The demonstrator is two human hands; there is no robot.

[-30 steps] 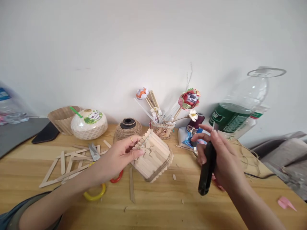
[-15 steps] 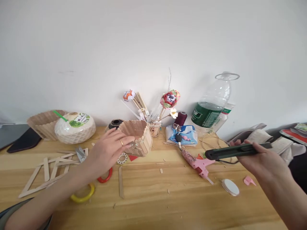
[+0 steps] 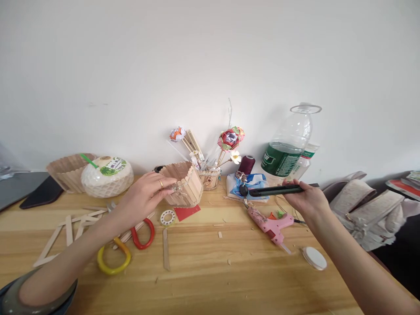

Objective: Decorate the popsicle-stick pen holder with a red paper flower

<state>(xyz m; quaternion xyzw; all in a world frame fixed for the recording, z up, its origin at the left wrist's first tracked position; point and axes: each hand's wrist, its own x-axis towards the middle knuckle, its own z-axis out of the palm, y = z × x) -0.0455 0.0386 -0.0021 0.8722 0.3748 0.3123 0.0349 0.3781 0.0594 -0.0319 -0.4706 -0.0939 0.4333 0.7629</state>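
Note:
My left hand (image 3: 149,192), with a ring on one finger, pinches the near left rim of a basket made of wooden sticks (image 3: 188,186). The basket is tilted. On the right, my right hand (image 3: 306,197) is closed around a long dark tool (image 3: 277,190), held level above the table with its tip near a blue tissue pack (image 3: 259,181). Below the tool lies a pink glue gun (image 3: 271,225). Scissors with red and yellow handles (image 3: 113,264) lie under my left forearm, which partly hides them.
A second stick basket (image 3: 67,175) and a white coconut (image 3: 106,179) stand at the back left. Loose sticks (image 3: 68,229) lie before them. Paper flowers (image 3: 229,139) and a large bottle (image 3: 287,153) stand at the back. A white round lid (image 3: 314,258) lies at right.
My right hand has moved left and slightly up with the dark tool. The stick basket has shifted a little left and up with my left hand, showing more of a red piece beneath.

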